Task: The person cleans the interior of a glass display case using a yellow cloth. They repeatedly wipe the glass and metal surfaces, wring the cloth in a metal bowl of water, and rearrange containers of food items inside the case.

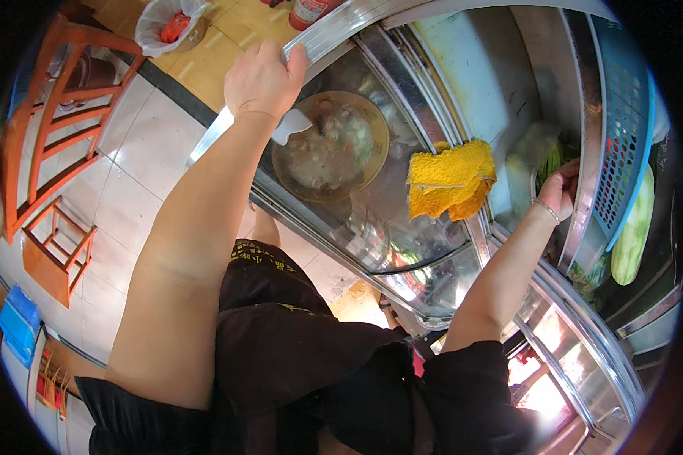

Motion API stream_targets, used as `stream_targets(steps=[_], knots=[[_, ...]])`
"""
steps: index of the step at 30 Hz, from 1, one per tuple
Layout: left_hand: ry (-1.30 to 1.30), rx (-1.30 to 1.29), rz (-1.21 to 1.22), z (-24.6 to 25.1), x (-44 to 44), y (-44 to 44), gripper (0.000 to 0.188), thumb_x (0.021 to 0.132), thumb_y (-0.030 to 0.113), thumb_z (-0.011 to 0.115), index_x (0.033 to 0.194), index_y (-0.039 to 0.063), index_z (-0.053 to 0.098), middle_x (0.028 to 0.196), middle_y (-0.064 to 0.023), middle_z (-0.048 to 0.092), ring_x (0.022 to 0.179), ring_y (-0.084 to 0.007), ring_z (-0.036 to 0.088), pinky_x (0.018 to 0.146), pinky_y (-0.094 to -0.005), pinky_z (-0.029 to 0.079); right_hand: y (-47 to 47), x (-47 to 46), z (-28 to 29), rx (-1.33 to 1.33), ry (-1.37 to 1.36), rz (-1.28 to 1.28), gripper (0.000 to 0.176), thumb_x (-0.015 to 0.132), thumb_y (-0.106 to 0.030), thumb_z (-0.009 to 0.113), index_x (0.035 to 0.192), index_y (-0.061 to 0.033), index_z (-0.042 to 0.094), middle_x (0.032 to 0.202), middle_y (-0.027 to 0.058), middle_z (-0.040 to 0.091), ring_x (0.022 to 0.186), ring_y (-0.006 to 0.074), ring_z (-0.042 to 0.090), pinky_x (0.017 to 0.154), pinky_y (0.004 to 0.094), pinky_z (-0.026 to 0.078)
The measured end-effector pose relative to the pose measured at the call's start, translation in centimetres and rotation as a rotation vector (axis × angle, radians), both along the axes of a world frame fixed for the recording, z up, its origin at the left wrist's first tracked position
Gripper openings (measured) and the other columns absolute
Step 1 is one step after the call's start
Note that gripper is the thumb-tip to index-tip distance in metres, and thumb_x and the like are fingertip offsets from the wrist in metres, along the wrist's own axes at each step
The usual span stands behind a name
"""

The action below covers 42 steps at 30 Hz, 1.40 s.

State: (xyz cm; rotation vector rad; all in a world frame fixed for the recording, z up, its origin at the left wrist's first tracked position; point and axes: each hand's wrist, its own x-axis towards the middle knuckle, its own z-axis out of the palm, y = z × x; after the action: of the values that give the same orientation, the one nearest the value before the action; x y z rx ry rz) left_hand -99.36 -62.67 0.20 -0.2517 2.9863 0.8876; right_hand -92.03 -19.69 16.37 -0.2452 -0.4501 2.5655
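Note:
My left hand (264, 82) is closed over the metal frame (330, 34) of a glass-panelled display cabinet. Just beside that wrist, a large round bowl (330, 148) holds a cloudy liquid with chunks of food, and a white spoon-like utensil (292, 126) lies at its rim. My right hand (560, 190) reaches into the cabinet, next to some green vegetables (550, 161). Its fingers are partly hidden behind a metal shelf edge (586, 136), so I cannot tell whether they hold anything. A folded yellow towel (451, 179) hangs over the metal rails between my arms.
To the right are a blue perforated basket (623, 131) and a pale green gourd-like vegetable (634, 227). A lined bin (196, 37) and a red cylinder (310, 11) stand at the top. Orange wooden chairs (62, 148) occupy the left. Part of another person shows lower right.

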Motion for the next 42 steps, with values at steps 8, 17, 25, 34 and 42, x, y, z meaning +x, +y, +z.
stream_targets(steps=[8,17,25,34,42], knots=[[0.019,0.017,-0.006,-0.5,0.2,-0.1,0.036,0.079,0.042,0.044,0.073,0.009,0.057,0.077,-0.0071,0.059,0.076,-0.0269,0.056,0.067,-0.0382,0.044,-0.4,-0.5,-0.4,0.26,0.072,-0.136,0.032,0.08,-0.02,0.042,0.097,0.0037,0.053,0.097,0.0167,0.057,0.087,0.0268,0.052,0.076,0.0391,0.041],[0.058,0.006,-0.031,-0.5,0.1,-0.2,0.034,0.079,0.04,0.046,0.073,0.008,0.056,0.076,-0.0088,0.058,0.076,-0.0285,0.055,0.066,-0.0397,0.043,-4.8,-1.7,-0.1,0.256,0.053,-0.145,0.033,0.081,-0.024,0.037,0.094,0.0014,0.053,0.092,0.0137,0.055,0.077,0.0215,0.045,0.067,0.0344,0.034],[0.011,-0.027,-0.022,0.1,-0.1,0.1,0.033,0.078,0.038,0.046,0.074,0.007,0.054,0.075,-0.0121,0.058,0.076,-0.0311,0.055,0.066,-0.042,0.043,-2.0,0.9,-1.6,0.272,0.077,-0.059,0.023,0.081,-0.015,0.045,0.093,0.0008,0.056,0.094,0.0137,0.059,0.086,0.0233,0.055,0.074,0.0354,0.041],[0.086,-0.033,-0.011,-0.7,0.2,0.1,0.035,0.078,0.04,0.046,0.073,0.007,0.055,0.075,-0.0117,0.059,0.076,-0.0313,0.056,0.065,-0.042,0.044,-2.5,0.2,-1.3,0.184,-0.038,0.004,0.006,0.074,-0.006,0.051,0.068,-0.0034,0.051,0.054,0.0015,0.044,0.046,0.0106,0.037,0.062,0.0285,0.037],[0.041,0.015,-0.055,-1.2,0.2,-0.9,0.043,0.082,0.047,0.037,0.077,0.008,0.054,0.074,-0.0109,0.058,0.075,-0.0312,0.055,0.063,-0.0398,0.042,-1.9,-1.0,-0.9,0.283,-0.099,-0.075,0.003,0.069,-0.004,0.049,0.066,-0.006,0.05,0.05,0.0007,0.044,0.042,0.0111,0.04,0.061,0.0272,0.038]])
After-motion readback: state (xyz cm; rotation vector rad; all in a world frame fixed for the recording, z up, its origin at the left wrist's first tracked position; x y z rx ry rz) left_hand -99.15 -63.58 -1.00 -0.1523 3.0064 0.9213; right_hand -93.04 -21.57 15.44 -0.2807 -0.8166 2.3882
